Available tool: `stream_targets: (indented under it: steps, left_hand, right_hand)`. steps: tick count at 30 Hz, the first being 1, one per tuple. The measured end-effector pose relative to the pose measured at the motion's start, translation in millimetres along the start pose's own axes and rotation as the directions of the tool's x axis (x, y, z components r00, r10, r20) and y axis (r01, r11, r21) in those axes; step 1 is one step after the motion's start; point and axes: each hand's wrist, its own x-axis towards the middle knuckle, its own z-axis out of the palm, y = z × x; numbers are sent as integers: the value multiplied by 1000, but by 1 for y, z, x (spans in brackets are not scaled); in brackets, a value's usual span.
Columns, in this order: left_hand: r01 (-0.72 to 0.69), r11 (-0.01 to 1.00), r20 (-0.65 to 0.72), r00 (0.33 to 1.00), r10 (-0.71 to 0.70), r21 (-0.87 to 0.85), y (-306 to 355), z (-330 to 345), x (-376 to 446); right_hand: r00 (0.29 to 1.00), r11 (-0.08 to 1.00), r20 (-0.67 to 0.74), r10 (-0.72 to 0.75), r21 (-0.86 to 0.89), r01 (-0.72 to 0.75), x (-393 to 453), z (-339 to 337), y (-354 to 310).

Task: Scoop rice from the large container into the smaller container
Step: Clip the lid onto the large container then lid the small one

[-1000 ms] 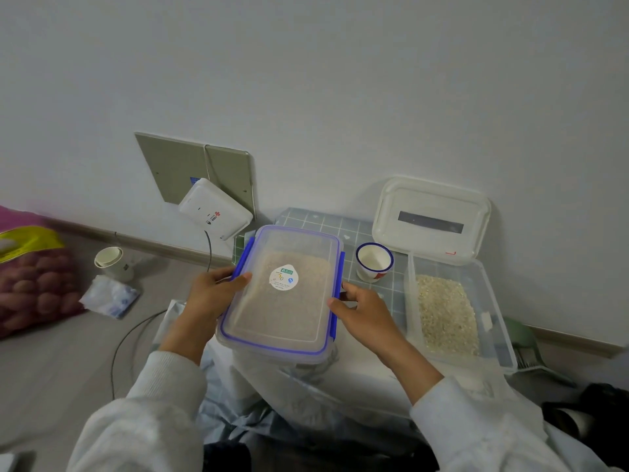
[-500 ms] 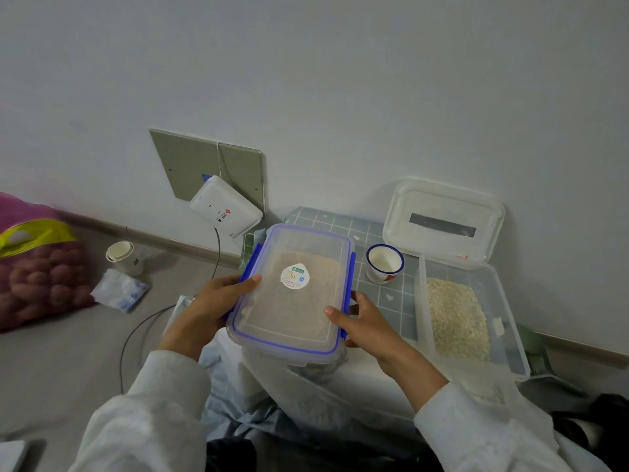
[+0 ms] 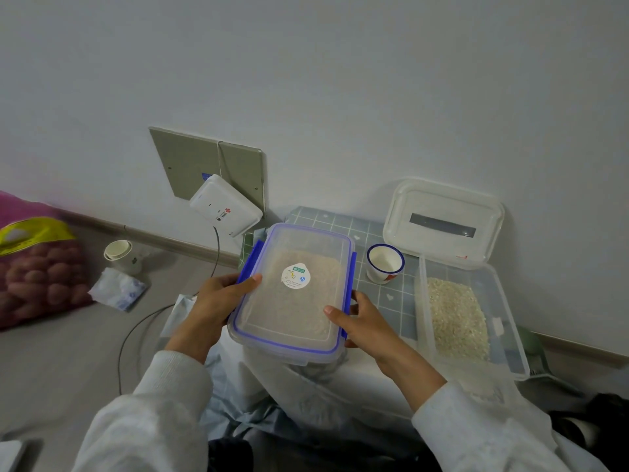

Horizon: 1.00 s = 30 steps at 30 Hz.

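A clear container with a blue-trimmed lid (image 3: 292,301) holds rice and carries a round sticker on top. My left hand (image 3: 218,301) grips its left side, thumb on the lid by a blue clasp. My right hand (image 3: 360,321) grips its right side, thumb on the lid. It is held just above a low table. To the right stands an open clear container (image 3: 469,321) partly filled with rice. Its white lid (image 3: 442,223) leans on the wall behind it. A white cup with a blue rim (image 3: 384,264) stands between the two containers.
The low table has a green grid mat (image 3: 391,298) and plastic sheeting over its front. A white router (image 3: 226,206) and its cable lie at the left by a wall panel. On the floor are a paper cup (image 3: 121,255), a tissue pack (image 3: 117,289) and a bag of potatoes (image 3: 37,270).
The lidded container has stayed in both hands with little movement. The view has shifted slightly to the left, so everything sits further right in the frame.
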Motion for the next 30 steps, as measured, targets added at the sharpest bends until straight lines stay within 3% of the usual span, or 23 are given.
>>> stream_targets:
  steps: [8, 17, 22, 30]
  left_hand:
    - [-71, 996, -88, 993, 75, 45, 1, 6, 1]
    - [-241, 878, -112, 944, 311, 413, 1, 17, -3]
    - [-252, 780, -108, 920, 377, 572, 0, 18, -1]
    - [-263, 777, -102, 917, 386, 572, -1, 18, -4]
  right_hand:
    - [1000, 1000, 12, -26, -4, 26, -1, -1, 0]
    - [992, 992, 37, -123, -14, 123, -4, 2, 1]
    - [990, 987, 36, -139, -77, 141, -3, 1, 1]
    - [989, 977, 32, -147, -150, 150, -2, -4, -1]
